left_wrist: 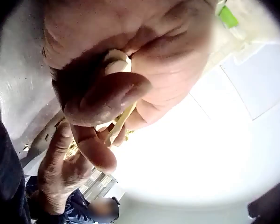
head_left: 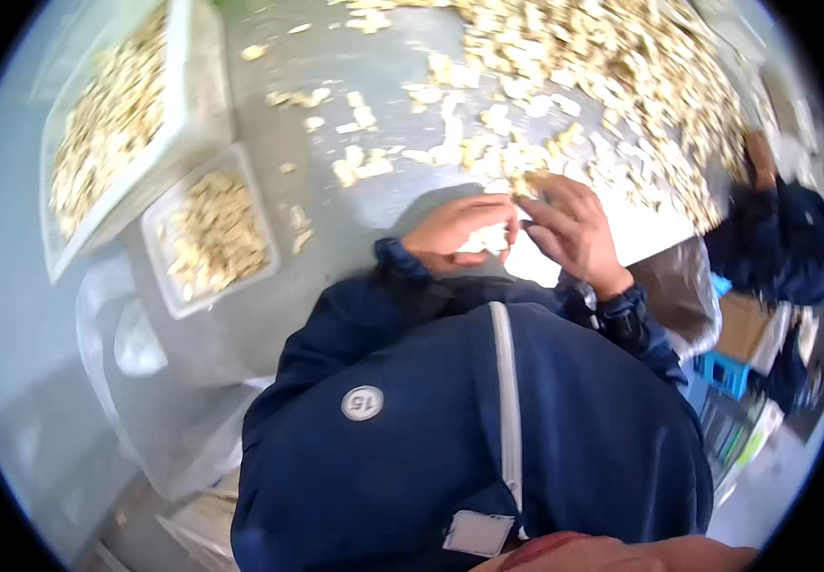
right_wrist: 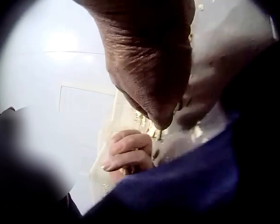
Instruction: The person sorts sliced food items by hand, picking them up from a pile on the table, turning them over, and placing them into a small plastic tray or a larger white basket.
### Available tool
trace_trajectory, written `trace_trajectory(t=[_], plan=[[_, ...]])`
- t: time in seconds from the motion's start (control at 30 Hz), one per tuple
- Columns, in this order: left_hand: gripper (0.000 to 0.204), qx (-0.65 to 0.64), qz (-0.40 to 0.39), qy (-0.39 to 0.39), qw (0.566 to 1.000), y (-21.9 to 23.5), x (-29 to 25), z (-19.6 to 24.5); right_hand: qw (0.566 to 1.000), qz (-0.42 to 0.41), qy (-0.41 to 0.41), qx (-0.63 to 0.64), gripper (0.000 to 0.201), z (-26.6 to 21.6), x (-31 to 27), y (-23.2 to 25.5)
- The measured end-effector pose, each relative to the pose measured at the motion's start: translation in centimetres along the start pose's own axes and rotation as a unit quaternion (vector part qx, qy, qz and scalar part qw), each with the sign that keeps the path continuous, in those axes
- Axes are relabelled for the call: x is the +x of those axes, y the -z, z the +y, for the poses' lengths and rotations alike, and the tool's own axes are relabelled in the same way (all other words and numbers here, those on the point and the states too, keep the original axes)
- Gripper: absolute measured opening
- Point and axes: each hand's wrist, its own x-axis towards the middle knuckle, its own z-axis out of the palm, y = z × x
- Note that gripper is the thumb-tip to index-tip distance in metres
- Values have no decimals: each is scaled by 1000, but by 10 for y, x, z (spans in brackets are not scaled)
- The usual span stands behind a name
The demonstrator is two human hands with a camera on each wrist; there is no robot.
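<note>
Pale dried slices [head_left: 603,57] lie in a wide heap on the metal table [head_left: 336,57], with looser ones scattered toward the body. My left hand [head_left: 460,229] is curled round several slices; in the left wrist view the left hand [left_wrist: 130,60] holds pale slices [left_wrist: 117,63] between palm, thumb and fingers. Just to its right, my right hand [head_left: 574,229] reaches over the near edge of the heap, fingers bent down at slices. In the right wrist view the right hand [right_wrist: 147,70] points downward, its fingertips mostly hidden. What it pinches, if anything, cannot be made out.
A large white bin [head_left: 207,86] full of slices stands at the left, beside a smaller tray [head_left: 269,238] of slices. Clear plastic [head_left: 135,343] hangs at the near left. A plastic-lined container [head_left: 684,296] is at the right, and another person's sleeve [head_left: 765,229] is beyond it.
</note>
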Motion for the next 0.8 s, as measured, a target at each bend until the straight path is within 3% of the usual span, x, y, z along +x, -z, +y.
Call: trace_trajectory(t=[0.03, 0.07, 0.13, 0.17, 0.2, 0.27, 0.37, 0.5, 0.6, 0.67, 0.73, 0.8], plan=[[13, -141, -2, 100, 985, -2, 0, 0, 999, 20, -28, -34, 26, 9, -13, -2], [18, -278, 25, 198, 940, -5, -1, 0, 996, 40, -48, -63, 26, 21, -20, -7], [23, -184, 13, 132, 974, -7, -1, -1, 980, 106, -115, -119, 23, 43, -25, -9], [24, -316, 37, 220, 922, -7, 1, 5, 976, 118, -127, -130, 23, 54, -22, -5], [25, -307, 35, 218, 926, -7, 1, 4, 972, 133, -137, -140, 23, 62, -18, -3], [26, -315, 37, 229, 920, -7, 1, 3, 980, 133, -145, -42, 27, 55, 2, -11], [25, -409, 68, 290, 862, -9, 5, 11, 994, 79, -71, -31, 33, 31, 38, -24], [26, -435, 90, 286, 849, -11, 2, 5, 995, 72, -52, -48, 30, 33, 44, -39], [26, -430, 84, 276, 856, -9, 1, 0, 995, 69, -64, -19, 26, 42, 25, -20], [27, -422, 84, 266, 863, -11, 2, -1, 989, 102, -98, 34, 16, 45, 14, -3], [27, -429, 82, 273, 857, -11, 4, 0, 924, 95, -349, 125, 14, 42, -5, 6], [28, -437, 87, 282, 850, -10, 5, 3, 895, 139, -360, 226, 20, 51, -18, 5]])
